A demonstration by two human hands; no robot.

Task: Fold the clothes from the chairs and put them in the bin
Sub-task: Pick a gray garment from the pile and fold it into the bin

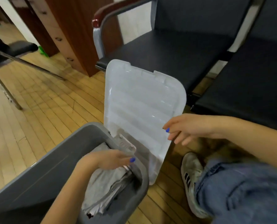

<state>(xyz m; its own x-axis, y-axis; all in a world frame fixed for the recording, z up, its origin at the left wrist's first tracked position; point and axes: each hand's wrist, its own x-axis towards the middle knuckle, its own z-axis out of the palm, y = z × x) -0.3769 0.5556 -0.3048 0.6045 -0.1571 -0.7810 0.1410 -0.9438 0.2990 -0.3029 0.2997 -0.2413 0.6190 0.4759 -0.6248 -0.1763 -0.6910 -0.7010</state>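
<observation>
The grey plastic bin (42, 168) stands on the floor at lower left, with folded grey clothes (105, 188) stacked inside. My left hand (108, 160) reaches into the bin and lies flat over the clothes, fingers extended toward the right rim. A translucent white lid (139, 110) stands tilted between the bin and the chairs. My right hand (184, 130) is at the lid's right edge; its thumb touches the lid and its fingers are loosely spread beside it. Both black chair seats (175, 54) are bare.
A second black seat (247, 88) is at right. A wooden cabinet (69, 33) stands behind the bin, and a metal-legged chair (13, 59) is at left. My jeans-clad leg and white sneaker (191, 178) rest on the wooden floor at lower right.
</observation>
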